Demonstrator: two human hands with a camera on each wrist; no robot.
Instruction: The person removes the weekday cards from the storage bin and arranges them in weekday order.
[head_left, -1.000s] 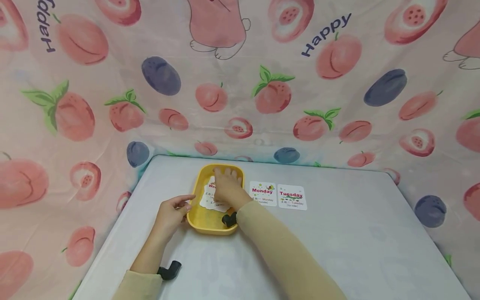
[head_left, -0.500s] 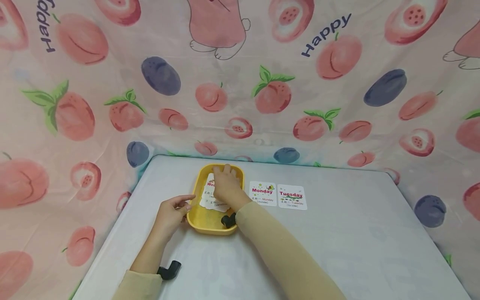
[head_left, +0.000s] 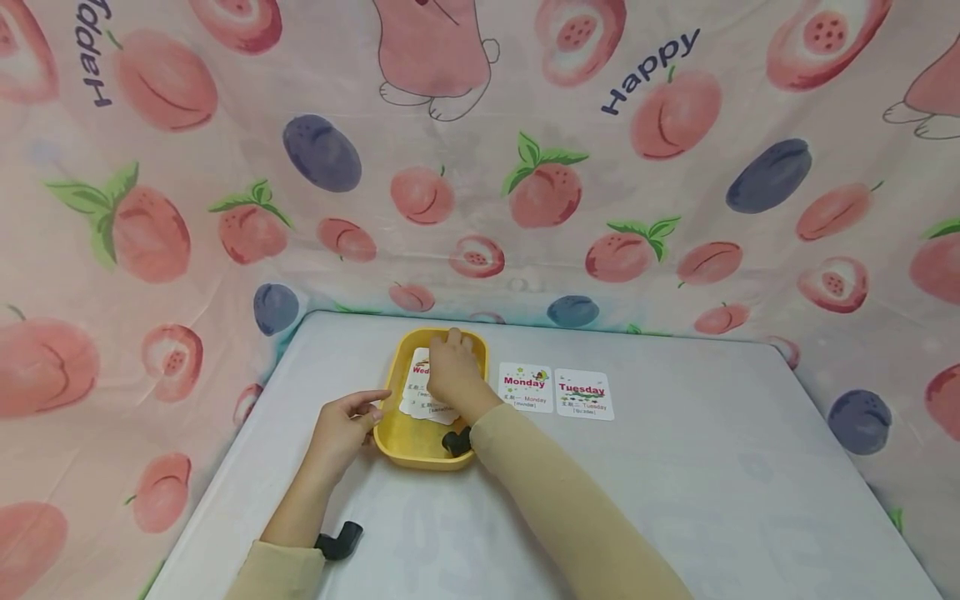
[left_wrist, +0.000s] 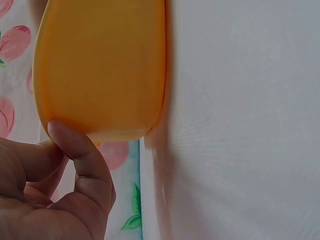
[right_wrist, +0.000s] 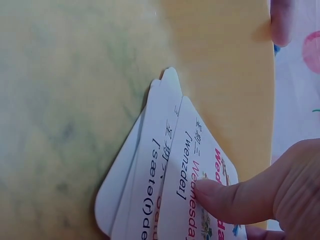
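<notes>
A yellow tray stands on the white table, with a fanned stack of white day-of-the-week cards inside. My left hand holds the tray's left rim between thumb and fingers; in the left wrist view the thumb lies against the tray wall. Over the stack, my right hand pinches the Wednesday card, its thumb on the printed face and its other fingers mostly hidden. The Saturday card shows partly beneath it, with further card edges below.
Right of the tray, a Monday card and a Tuesday card lie side by side, face up. A fruit-printed cloth rises behind the table and along its sides. Dark bands with small black pieces sit at both wrists.
My right fingers have drawn closer together on the Wednesday card, which has shifted slightly over the stack. My left hand and the tray stay where they were.
</notes>
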